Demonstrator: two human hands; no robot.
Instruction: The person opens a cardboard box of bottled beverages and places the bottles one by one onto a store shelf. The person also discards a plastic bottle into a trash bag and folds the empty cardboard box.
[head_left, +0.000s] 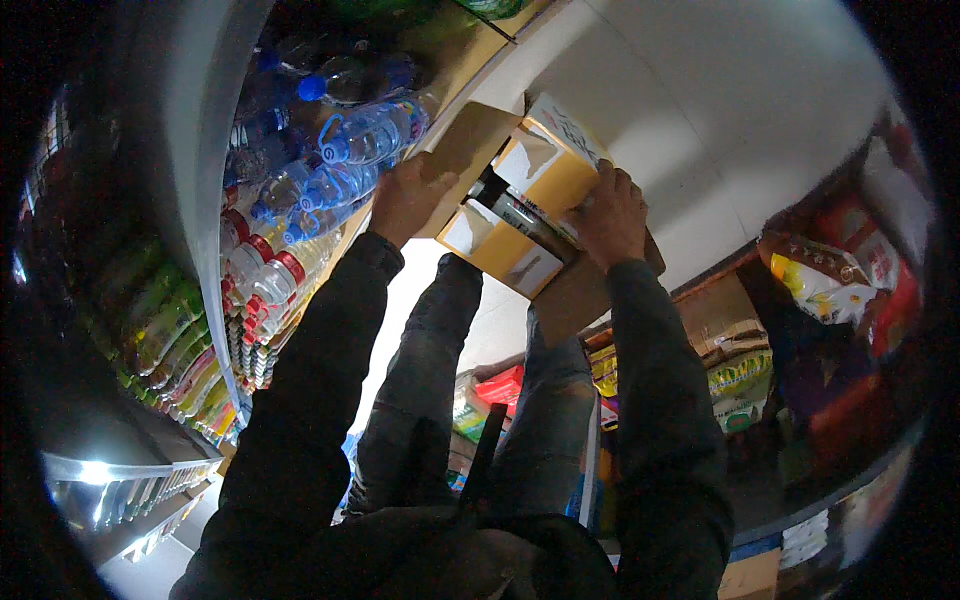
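Note:
A cardboard box (517, 255) lies before me with its outer flaps folded outward. Its tan inner flaps carry torn whitish patches. Through the gap between them shows a dark, glossy item (517, 212) bearing writing; I cannot tell exactly what it is. My left hand (412, 196) grips the brown left flap (472, 142), thumb on its near face and fingers mostly hidden. At the opposite side, my right hand (613, 214) holds the box's edge, near another brown flap (574, 300) hanging towards me. One printed white side (566, 124) of the box faces away.
Clear plastic bottles with blue caps (367, 135) and red-capped bottles (277, 274) fill a shelf on the left, behind a pale shelf edge (214, 225). Packaged goods (817, 281) stand on the right. Pale floor (720, 97) extends beyond the box. My legs (420, 367) are below.

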